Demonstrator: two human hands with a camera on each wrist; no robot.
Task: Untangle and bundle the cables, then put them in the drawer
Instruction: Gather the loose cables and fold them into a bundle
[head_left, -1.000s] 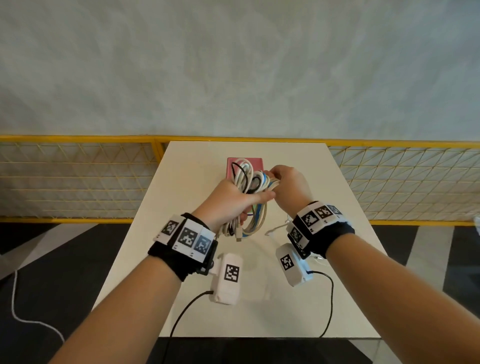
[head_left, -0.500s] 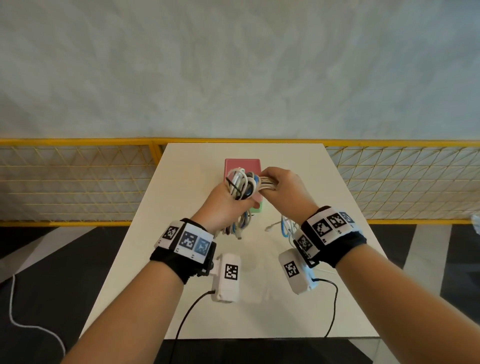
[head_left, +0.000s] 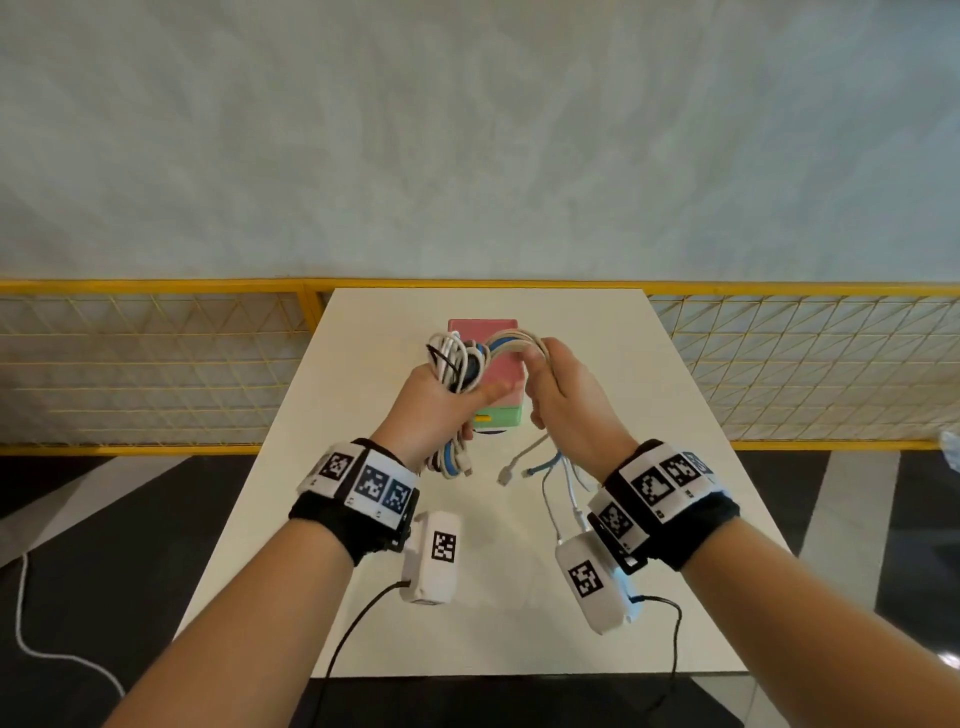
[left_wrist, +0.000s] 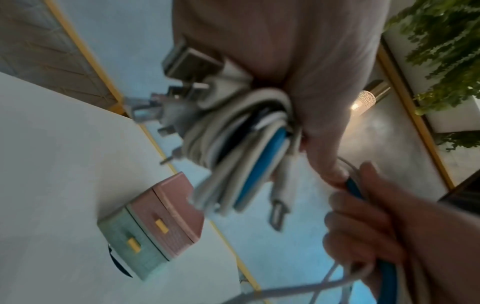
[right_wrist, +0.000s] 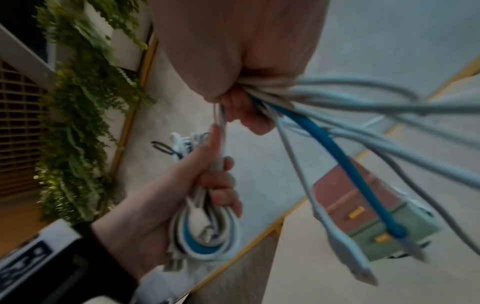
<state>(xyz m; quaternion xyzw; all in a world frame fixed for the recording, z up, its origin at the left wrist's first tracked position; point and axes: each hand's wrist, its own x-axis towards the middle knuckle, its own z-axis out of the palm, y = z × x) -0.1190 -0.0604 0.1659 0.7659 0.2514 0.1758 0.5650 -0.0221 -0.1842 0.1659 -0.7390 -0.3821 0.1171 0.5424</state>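
Observation:
A coiled bundle of white, grey, blue and black cables (head_left: 457, 364) is held in the air above the table, and my left hand (head_left: 441, 400) grips it around the middle. The same coil (left_wrist: 233, 148) fills the left wrist view. My right hand (head_left: 561, 395) grips the loose cable strands (head_left: 519, 340) that arch over from the coil. Their free ends (head_left: 535, 467) hang below it, with plugs (right_wrist: 345, 253) showing in the right wrist view. Behind the hands stands the small drawer box (head_left: 498, 374), with a pink upper drawer and a green lower one (left_wrist: 135, 246), both closed.
The white table (head_left: 363, 519) runs back to a yellow mesh railing (head_left: 156, 364) and a grey wall. A white cord (head_left: 31, 639) lies on the dark floor at the left. Green plants (right_wrist: 78, 102) hang beyond the railing.
The hands have drawn apart: the left hand keeps the coil at the left and the right hand has pulled the loose strands to the right, so that more of the drawer box shows between them.

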